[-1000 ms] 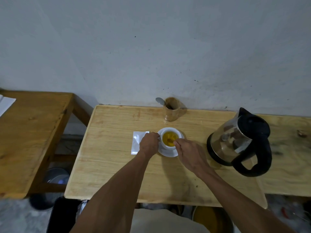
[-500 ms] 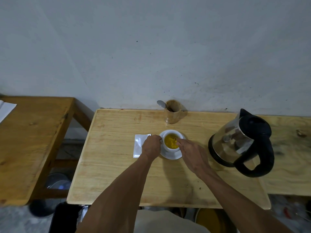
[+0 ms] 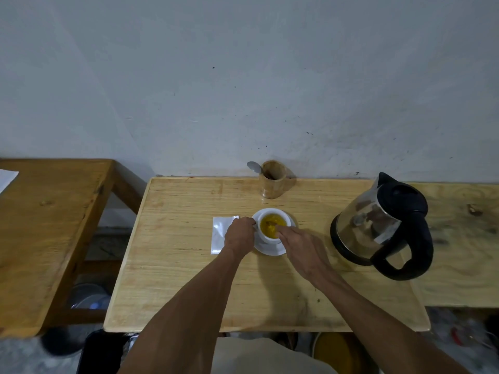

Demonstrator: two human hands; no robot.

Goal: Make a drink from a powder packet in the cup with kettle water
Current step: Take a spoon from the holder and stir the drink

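Note:
A white cup point(image 3: 267, 238) of yellow drink stands on a white saucer point(image 3: 270, 249) in the middle of the light wooden table point(image 3: 175, 271). My left hand point(image 3: 239, 235) is closed on the cup's left side at the handle. My right hand point(image 3: 297, 244) has its fingertips pinched at the cup's near right rim, on a spoon that shows only as a dark shape in the drink. A flat white powder packet point(image 3: 219, 236) lies left of the cup, partly under my left hand. The steel kettle point(image 3: 370, 225) with a black handle stands to the right.
A wooden holder point(image 3: 272, 183) with a metal spoon point(image 3: 253, 166) in it stands at the back by the wall. A darker wooden table point(image 3: 40, 225) stands to the left across a gap. Bowls and dark containers sit on the floor below.
Both hands stay at the cup. My right fingertips shift a little around the rim, from the near side to the near right. The view has tilted slightly.

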